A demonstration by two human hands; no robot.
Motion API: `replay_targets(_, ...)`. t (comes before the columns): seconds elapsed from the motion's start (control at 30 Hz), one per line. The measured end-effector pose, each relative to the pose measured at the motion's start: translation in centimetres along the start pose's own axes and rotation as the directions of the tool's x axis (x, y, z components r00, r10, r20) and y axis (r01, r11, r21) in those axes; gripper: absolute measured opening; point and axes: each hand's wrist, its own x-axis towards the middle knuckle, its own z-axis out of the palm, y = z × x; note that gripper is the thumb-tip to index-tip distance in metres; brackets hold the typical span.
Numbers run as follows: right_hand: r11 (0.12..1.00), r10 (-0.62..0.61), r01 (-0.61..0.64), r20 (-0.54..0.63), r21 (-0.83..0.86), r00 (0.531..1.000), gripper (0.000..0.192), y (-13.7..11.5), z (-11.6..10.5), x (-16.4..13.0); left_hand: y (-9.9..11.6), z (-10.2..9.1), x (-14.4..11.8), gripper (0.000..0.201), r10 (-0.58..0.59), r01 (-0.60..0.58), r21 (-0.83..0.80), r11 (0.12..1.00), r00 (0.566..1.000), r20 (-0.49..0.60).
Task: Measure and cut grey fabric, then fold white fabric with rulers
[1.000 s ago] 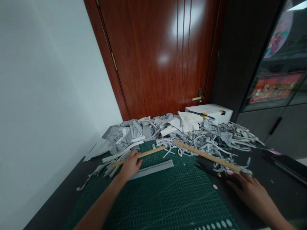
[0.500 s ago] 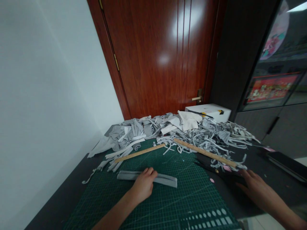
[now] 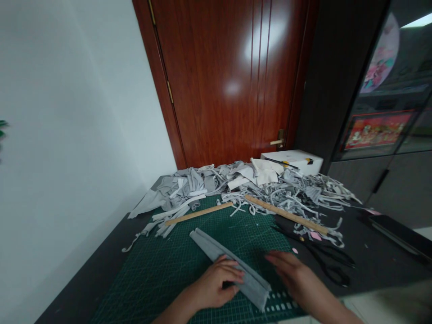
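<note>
A folded strip of grey cloth [image 3: 248, 281] lies slantwise over the green cutting mat [image 3: 151, 274], its far end toward the upper left. My left hand [image 3: 221, 281] grips it near the middle, fingers over the top and thumb on the near side. Just right of the cloth, my right hand [image 3: 292, 274] is over the mat's edge, fingers stretched out and slightly blurred, holding nothing visible. Black scissors [image 3: 315, 252] lie on the dark table beyond my right hand, handles toward me.
Two wooden rulers [image 3: 199, 213] [image 3: 285, 214] lie at an angle across the mat's far part. Behind them spreads a heap of grey and white cloth scraps [image 3: 216, 180]. A white box [image 3: 303, 162] stands at the back right, and a dark flat object [image 3: 401, 234] lies at the right.
My right hand has left the scissors and moved left toward the cloth strip. My left hand has turned the strip and brought it right and nearer to me.
</note>
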Motion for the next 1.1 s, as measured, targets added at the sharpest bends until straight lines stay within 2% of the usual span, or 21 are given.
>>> replay_targets(0.07, 0.982, -0.17, 0.158, 0.118, 0.102, 0.978, 0.045, -4.5, 2.4, 2.4, -0.1, 0.9, 0.5, 0.014, 0.031, -0.031, -0.048, 0.998, 1.0, -0.007)
replay_targets(0.1, 0.976, -0.201, 0.184, 0.148, 0.119, 0.968, 0.049, -6.0, 3.5, 3.4, -0.3, 1.2, 0.7, 0.012, 0.039, -0.04, -0.066, 0.997, 0.999, -0.012)
replay_targets(0.17, 0.978, -0.205, 0.197, 0.165, 0.061, 0.965, 0.054, -7.5, 5.3, 4.7, -1.1, 1.6, 0.7, 0.022, 0.025, -0.028, -0.073, 0.997, 0.999, -0.041)
replay_targets(0.23, 0.975, -0.2, 0.212, 0.156, -0.064, 0.967, 0.054, -7.5, 6.5, 5.4, -2.0, 1.6, 0.6, 0.034, -0.052, 0.048, -0.043, 0.998, 0.993, -0.103)
replay_targets(0.3, 0.958, -0.182, 0.204, 0.121, -0.201, 0.976, 0.049, -6.8, 7.1, 5.5, -2.6, 1.4, 0.7, 0.04, -0.181, 0.186, 0.019, 0.982, 0.973, -0.142)
replay_targets(0.4, 0.93, -0.123, 0.13, 0.042, -0.345, 0.992, 0.043, -5.6, 6.8, 5.2, -2.2, 1.0, 1.5, 0.028, -0.333, 0.366, 0.19, 0.911, 0.925, -0.184)
replay_targets(0.47, 0.918, -0.139, 0.14, 0.029, -0.372, 0.99, 0.046, -5.2, 6.2, 5.0, -1.3, 0.6, 2.3, 0.011, -0.33, 0.395, 0.343, 0.852, 0.915, -0.234)
replay_targets(0.5, 0.914, -0.172, 0.176, 0.044, -0.364, 0.984, 0.047, -5.1, 5.9, 4.9, -0.8, 0.4, 2.7, 0.01, -0.312, 0.391, 0.412, 0.823, 0.917, -0.247)
replay_targets(0.57, 0.914, -0.239, 0.256, 0.09, -0.314, 0.967, 0.047, -5.1, 5.5, 4.6, 0.0, 0.1, 3.4, 0.02, -0.288, 0.375, 0.509, 0.775, 0.926, -0.244)
replay_targets(0.63, 0.93, -0.256, 0.273, 0.099, -0.245, 0.961, 0.038, -5.3, 5.1, 4.3, 0.5, 0.0, 3.7, 0.026, -0.277, 0.355, 0.549, 0.757, 0.935, -0.223)
replay_targets(0.77, 0.963, -0.236, 0.241, 0.054, -0.118, 0.97, 0.032, -6.5, 5.2, 3.0, 0.3, 0.3, 3.3, 0.032, -0.225, 0.3, 0.528, 0.794, 0.953, -0.204)
replay_targets(0.87, 0.935, -0.343, 0.348, 0.082, -0.068, 0.936, 0.034, -7.5, 6.4, 1.5, 0.0, 0.6, 2.7, 0.038, -0.162, 0.243, 0.48, 0.843, 0.965, -0.204)
replay_targets(0.93, 0.887, -0.444, 0.45, 0.08, -0.099, 0.892, 0.032, -7.6, 7.5, 0.6, -0.3, 0.5, 2.3, 0.043, -0.112, 0.184, 0.459, 0.869, 0.977, -0.18)
replay_targets(1.0, 0.857, -0.484, 0.484, 0.045, -0.178, 0.874, 0.03, -7.0, 8.4, -0.1, -0.7, 0.1, 1.9, 0.051, -0.07, 0.126, 0.435, 0.891, 0.987, -0.142)
replay_targets(1.1, 0.881, -0.399, 0.372, -0.037, -0.292, 0.916, 0.031, -5.6, 8.9, -0.7, -1.3, -0.6, 1.3, 0.059, -0.029, 0.065, 0.389, 0.919, 0.995, -0.099)
